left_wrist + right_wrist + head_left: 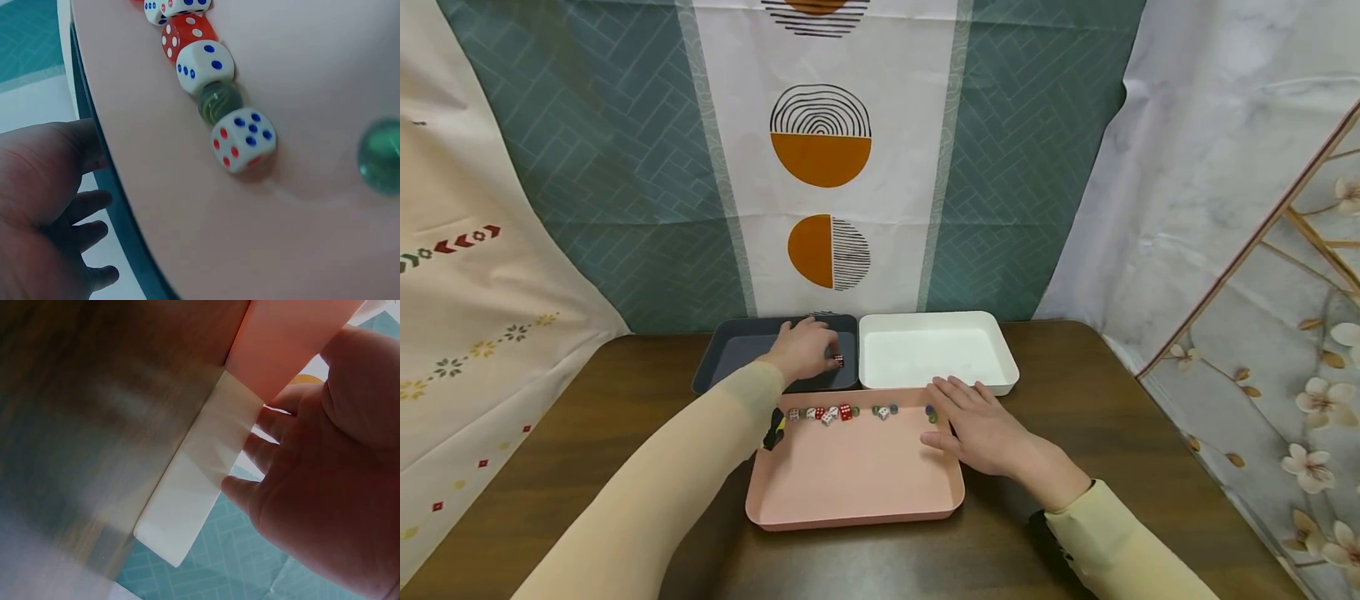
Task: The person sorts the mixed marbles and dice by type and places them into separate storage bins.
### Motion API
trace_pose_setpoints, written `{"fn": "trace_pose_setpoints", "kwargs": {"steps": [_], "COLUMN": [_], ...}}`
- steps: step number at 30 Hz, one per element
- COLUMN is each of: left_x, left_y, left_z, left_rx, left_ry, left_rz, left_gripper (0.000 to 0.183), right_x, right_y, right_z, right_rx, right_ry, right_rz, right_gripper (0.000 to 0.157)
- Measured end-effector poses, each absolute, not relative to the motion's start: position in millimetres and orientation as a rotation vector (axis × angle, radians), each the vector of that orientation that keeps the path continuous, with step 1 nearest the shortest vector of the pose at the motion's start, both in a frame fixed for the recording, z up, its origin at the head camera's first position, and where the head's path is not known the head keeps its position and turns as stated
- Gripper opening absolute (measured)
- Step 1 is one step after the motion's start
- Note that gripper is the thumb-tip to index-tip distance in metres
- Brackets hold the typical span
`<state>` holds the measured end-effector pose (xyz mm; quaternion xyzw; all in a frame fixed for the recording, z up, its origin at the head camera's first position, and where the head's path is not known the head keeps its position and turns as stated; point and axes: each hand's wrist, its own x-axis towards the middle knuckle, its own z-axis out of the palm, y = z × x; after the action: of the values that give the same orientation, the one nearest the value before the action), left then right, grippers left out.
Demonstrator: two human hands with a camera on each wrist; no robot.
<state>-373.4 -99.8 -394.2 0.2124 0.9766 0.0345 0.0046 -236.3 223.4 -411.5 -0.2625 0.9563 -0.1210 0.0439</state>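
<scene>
My left hand [805, 350] reaches over the dark tray [718, 354], pinching a red die [838, 361] with white pips at the thumb side. In the left wrist view the left fingertips are partly hidden behind the tray edge. Flat and with fingers stretched, my right hand [981, 429] lies over the back right corner of the pink tray [853, 492], its fingertips near the white tray [936, 346]. Along the pink tray's back side lie red dice [846, 412], white dice [244, 140] and glass marbles [220, 103]. Blue and green marbles [932, 413] sit beside the right hand.
The dark and white trays stand side by side behind the pink one, on a brown wooden table [610, 433]. A patterned cloth [895, 167] hangs right behind the trays. Another marble [382, 156] lies apart from the row of dice.
</scene>
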Motion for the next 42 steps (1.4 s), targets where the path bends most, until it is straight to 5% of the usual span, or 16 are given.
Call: {"fn": "trace_pose_setpoints", "kwargs": {"steps": [16,42], "left_x": [-341.5,-283.5], "left_y": [-107.1,-138.1], "left_z": [-380.7,-380.0], "left_rx": [0.819,0.806], "left_ry": [3.123,3.274], "left_rz": [-0.117,0.109], "left_gripper": [0.046,0.053], "right_x": [-236.8,-237.1], "right_y": [222.9,223.0], "right_z": [-412.7,-411.8], "right_rx": [-0.805,-0.808], "right_ry": [2.923,2.924], "right_rz": [-0.355,-0.353], "right_gripper": [0.086,0.087]}}
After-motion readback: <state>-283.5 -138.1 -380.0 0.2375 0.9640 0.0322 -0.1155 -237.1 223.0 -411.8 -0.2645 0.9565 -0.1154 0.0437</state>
